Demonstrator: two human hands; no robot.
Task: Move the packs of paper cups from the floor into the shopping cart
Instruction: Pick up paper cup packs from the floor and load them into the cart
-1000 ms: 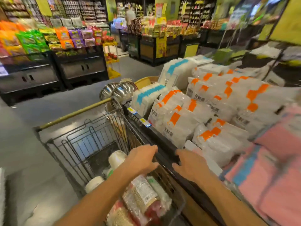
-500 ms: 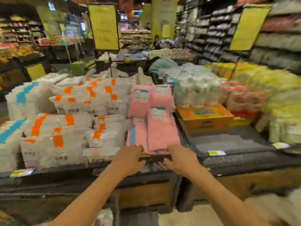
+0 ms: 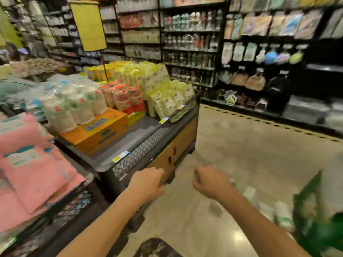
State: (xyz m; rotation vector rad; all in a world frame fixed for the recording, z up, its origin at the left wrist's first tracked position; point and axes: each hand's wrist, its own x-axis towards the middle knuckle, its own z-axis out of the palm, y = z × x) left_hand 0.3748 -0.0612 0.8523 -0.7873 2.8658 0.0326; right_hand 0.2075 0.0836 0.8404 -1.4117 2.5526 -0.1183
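Observation:
Both of my hands hang in front of me over the floor and hold nothing. My left hand point(image 3: 146, 182) is by the corner of the low display stand point(image 3: 167, 145), fingers loosely curled down. My right hand point(image 3: 211, 184) is a little to its right, also loosely curled. On the floor at the lower right lie blurred pale packs with green marks point(image 3: 267, 206), likely paper cups, beside a blurred green shape point(image 3: 315, 219). More packs of paper cups point(image 3: 74, 108) stand on the display. The shopping cart is out of view.
Pink packs point(image 3: 33, 164) fill a bin at the left. An orange box point(image 3: 100, 130), red packs point(image 3: 126, 97) and yellow-green packs point(image 3: 167, 97) sit on the display stand. Tall shelves point(image 3: 259, 52) line the far side of the beige floor aisle point(image 3: 250, 149).
The view has swung right, from the cart past the display bins to the open aisle. The cart has left the frame. Both hands stayed in front, empty.

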